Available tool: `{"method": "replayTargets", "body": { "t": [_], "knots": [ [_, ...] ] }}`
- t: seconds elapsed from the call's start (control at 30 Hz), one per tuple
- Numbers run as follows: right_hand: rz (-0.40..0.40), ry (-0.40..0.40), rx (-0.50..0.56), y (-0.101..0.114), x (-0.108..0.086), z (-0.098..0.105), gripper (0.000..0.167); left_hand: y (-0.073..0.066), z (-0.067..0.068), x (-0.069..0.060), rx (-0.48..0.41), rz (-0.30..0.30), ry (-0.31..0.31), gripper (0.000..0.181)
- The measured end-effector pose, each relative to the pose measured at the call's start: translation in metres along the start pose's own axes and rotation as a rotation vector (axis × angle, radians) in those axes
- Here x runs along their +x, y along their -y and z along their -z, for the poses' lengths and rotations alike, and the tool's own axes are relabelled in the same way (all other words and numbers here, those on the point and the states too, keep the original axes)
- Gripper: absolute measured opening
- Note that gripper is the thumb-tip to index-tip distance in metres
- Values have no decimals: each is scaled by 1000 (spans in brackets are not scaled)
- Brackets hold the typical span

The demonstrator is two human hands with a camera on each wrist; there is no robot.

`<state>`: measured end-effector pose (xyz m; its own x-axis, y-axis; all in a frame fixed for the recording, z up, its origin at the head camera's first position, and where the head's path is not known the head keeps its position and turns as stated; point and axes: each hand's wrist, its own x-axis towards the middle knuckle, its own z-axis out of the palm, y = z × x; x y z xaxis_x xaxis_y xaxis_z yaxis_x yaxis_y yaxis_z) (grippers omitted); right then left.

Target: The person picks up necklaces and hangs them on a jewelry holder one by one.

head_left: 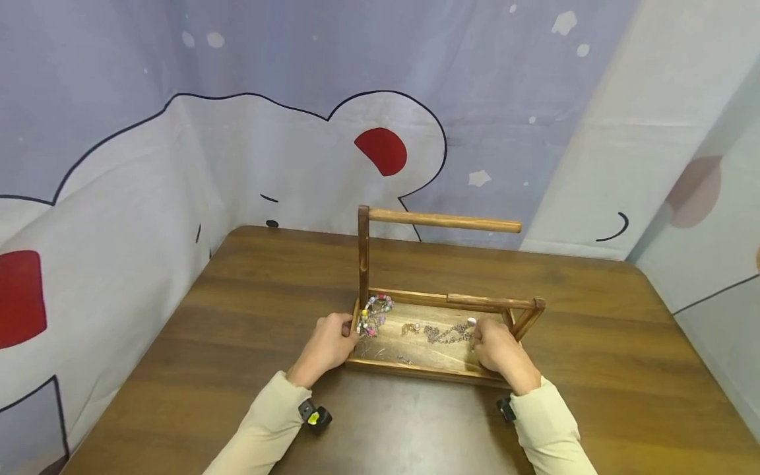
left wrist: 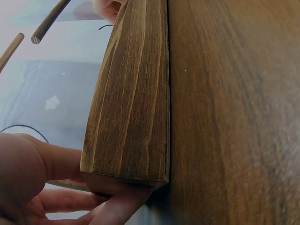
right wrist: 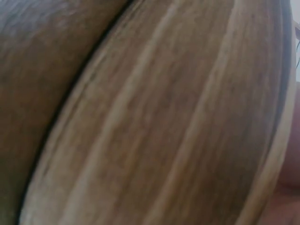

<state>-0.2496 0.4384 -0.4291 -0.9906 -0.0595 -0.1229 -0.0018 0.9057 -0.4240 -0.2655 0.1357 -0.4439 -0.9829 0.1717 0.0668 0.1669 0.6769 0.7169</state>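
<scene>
A shallow wooden jewelry tray with upright posts stands on the table. At its left end, my left hand grips the end wall; the left wrist view shows the fingers around the tray's corner. Inside the right end is my right hand, fingers pointing down beside a silver-coloured chain necklace and a round white piece. Its fingertips are hidden, so a hold on the chain cannot be made out. A colourful bead bracelet lies at the left, and a small gold-coloured piece in the middle.
A wooden bar extends right from the tall left post. A lower bar reaches left from the short right post. Several thin small pieces lie along the tray's front. Behind the brown table hangs a printed curtain.
</scene>
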Motion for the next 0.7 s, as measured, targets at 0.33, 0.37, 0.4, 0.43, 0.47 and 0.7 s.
{"method": "replayTargets", "body": {
  "t": [0.33, 0.37, 0.4, 0.43, 0.47, 0.7],
  "knots": [
    [22, 43, -40, 0, 2, -2, 19, 1, -1, 0, 6, -18, -15, 24],
    [24, 39, -49, 0, 2, -2, 19, 1, -1, -1, 7, -21, -17, 23],
    [30, 38, -55, 0, 2, -3, 19, 0, -1, -1, 8, -21, -16, 21],
    [38, 37, -65, 0, 1, -3, 17, 0, -1, -1, 7, -22, -17, 19],
    [45, 42, -67, 0, 1, -3, 15, 1, -1, -1, 5, -23, -17, 18],
    [72, 52, 3, 1, -2, 3, 20, 0, -1, -1, 6, -33, -15, 15]
  ]
}}
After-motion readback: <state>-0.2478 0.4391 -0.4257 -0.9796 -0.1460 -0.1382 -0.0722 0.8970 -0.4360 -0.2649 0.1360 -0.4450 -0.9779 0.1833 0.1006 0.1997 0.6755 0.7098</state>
